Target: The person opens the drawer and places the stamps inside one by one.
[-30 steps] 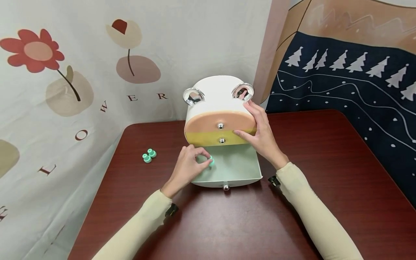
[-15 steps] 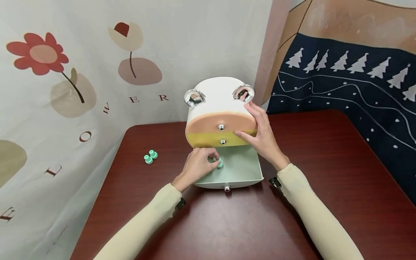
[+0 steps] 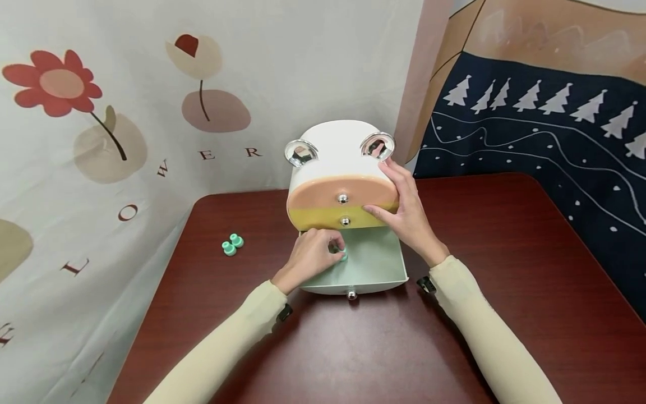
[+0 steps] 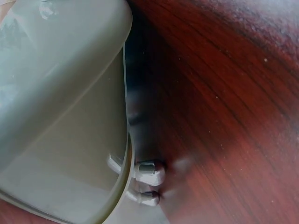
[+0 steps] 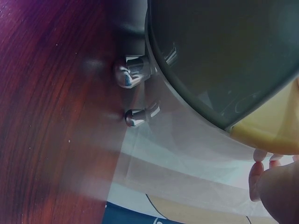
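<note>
My left hand (image 3: 315,251) reaches into the pulled-out pale green bottom drawer (image 3: 375,264) and pinches a small mint-green knob-shaped piece (image 3: 344,256) between thumb and fingertips, close over the drawer floor. Fingers cover most of that piece. The drawer belongs to a small white cabinet (image 3: 333,143) with an orange upper drawer (image 3: 313,193) and a yellow middle one (image 3: 318,217), both pushed in. Against the cabinet's right side rests my right hand (image 3: 409,213), its fingers extended along the white shell and its thumb on the yellow front. Low in the left wrist view shows the bottom drawer's silver knob (image 4: 149,172).
Two more mint-green pieces (image 3: 232,244) stand side by side on the dark red table (image 3: 404,348), left of the cabinet. Two silver round ears (image 3: 378,146) stick up from the cabinet top. Printed cloth (image 3: 282,67) hangs behind the table.
My left hand has moved right, deeper over the drawer, carrying the green piece, which is now more hidden by the fingers. The right hand keeps its place on the cabinet.
</note>
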Tool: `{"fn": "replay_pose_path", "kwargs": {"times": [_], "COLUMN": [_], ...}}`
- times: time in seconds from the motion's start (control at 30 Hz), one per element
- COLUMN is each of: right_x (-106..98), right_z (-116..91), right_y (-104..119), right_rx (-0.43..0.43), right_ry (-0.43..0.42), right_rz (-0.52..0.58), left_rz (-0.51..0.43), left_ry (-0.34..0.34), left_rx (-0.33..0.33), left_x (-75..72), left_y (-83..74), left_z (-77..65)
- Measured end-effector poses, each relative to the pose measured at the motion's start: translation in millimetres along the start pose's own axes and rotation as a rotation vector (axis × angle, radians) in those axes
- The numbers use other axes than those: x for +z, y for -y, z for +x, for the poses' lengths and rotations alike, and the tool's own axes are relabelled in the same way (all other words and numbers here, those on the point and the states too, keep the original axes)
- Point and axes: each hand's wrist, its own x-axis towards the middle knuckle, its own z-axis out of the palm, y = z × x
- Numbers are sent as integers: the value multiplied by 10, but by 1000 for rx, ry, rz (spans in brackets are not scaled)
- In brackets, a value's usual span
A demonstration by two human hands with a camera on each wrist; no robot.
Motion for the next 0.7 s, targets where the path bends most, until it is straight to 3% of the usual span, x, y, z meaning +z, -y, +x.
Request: {"fn": "replay_pose_path", "kwargs": {"times": [0.2,0.4,0.53,0.7], "right_x": [60,11,-41,-10], "right_z": [44,10,-8,21], "right_y": [7,14,20,14], "right_rx": [-17,16,19,-13], "right_ry": [20,-1,8,-7], "right_rz": [10,-7,-15,-8], "left_rz": [-43,-207,-317,-423], "left_ry": [-26,-92,-235,-452], "left_rx": [-3,56,125,125], "left_x": [-45,-75,-48,-83], "left_y": [40,78,123,290], "left_z": [-106,-200,-292,-444]}}
